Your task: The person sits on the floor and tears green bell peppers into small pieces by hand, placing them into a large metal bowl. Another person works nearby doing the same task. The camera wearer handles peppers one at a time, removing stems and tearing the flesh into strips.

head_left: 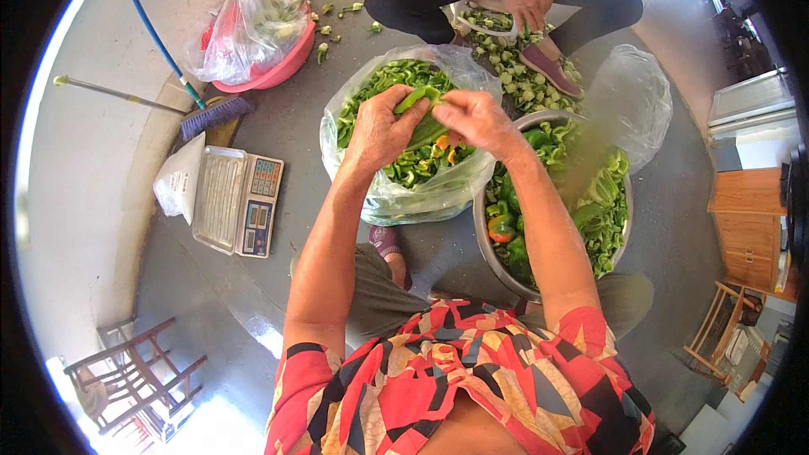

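My left hand (387, 123) grips a green bell pepper piece (414, 100) between thumb and fingers. At the right end of that piece, the fingers of my right hand (479, 121) are pinched on it. Both hands are over a large clear plastic bag (430, 193) standing on the floor, its mouth spread wide. Cut green pepper strips (411, 170) fill the bag, with a few orange-yellow pieces (445, 150) among them. Under my right forearm sits a metal basin (485, 243) of whole and opened green peppers (603, 227); one pepper (501, 227) is partly orange-red.
Across from me a person (524, 0) sits over pepper cores (528, 85) heaped on the floor. A pink basin (294, 63) with bagged contents, a broom (215, 115) and a digital scale (237, 202) are left. An empty-looking plastic bag (632, 101) lies right.
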A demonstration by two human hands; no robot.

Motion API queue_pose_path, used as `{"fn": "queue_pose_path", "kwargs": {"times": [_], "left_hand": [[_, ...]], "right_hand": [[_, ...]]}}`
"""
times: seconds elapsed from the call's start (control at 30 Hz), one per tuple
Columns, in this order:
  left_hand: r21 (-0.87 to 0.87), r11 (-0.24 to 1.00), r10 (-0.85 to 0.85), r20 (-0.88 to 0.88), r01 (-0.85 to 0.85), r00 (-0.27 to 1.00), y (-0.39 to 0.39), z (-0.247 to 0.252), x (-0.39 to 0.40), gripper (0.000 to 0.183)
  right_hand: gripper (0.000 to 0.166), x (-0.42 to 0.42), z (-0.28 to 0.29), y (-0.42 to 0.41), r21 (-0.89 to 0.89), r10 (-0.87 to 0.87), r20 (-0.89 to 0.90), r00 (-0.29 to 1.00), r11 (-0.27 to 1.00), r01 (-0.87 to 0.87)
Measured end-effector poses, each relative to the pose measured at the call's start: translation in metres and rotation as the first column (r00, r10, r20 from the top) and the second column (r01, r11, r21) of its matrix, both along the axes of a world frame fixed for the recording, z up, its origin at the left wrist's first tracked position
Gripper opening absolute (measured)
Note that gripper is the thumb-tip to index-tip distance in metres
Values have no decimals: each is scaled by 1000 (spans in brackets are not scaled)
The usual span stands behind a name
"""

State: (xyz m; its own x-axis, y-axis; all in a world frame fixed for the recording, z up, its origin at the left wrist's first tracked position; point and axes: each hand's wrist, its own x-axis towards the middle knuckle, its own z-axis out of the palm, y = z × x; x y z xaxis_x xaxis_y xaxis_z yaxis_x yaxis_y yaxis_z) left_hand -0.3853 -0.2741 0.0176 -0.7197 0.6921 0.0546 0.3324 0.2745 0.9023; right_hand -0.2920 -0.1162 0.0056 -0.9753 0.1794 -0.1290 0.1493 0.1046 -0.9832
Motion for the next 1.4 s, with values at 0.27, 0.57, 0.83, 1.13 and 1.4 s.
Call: {"fn": "queue_pose_path", "kwargs": {"times": [0.27, 0.57, 0.83, 1.13, 1.4], "left_hand": [[384, 738, -115, 882, -555, 458, 9, -4, 7, 16], [509, 666, -161, 812, -545, 561, -6, -4, -16, 19], [502, 809, -122, 651, -305, 749, 7, 1, 1, 42], [701, 632, -468, 685, -330, 558, 10, -16, 1, 44], [390, 886, -104, 696, -253, 710, 4, -15, -17, 34]], "right_hand": [[14, 5, 11, -29, -175, -182, -289, 940, 975, 135], [10, -4, 11, -20, -198, -509, -423, 750, 859, 471], [8, -4, 12, -28, -284, -290, -259, 921, 935, 214], [12, -9, -24, -23, -952, -264, -197, 944, 283, -119], [27, -7, -42, -15, -330, -163, 56, 985, 928, 173]]}}
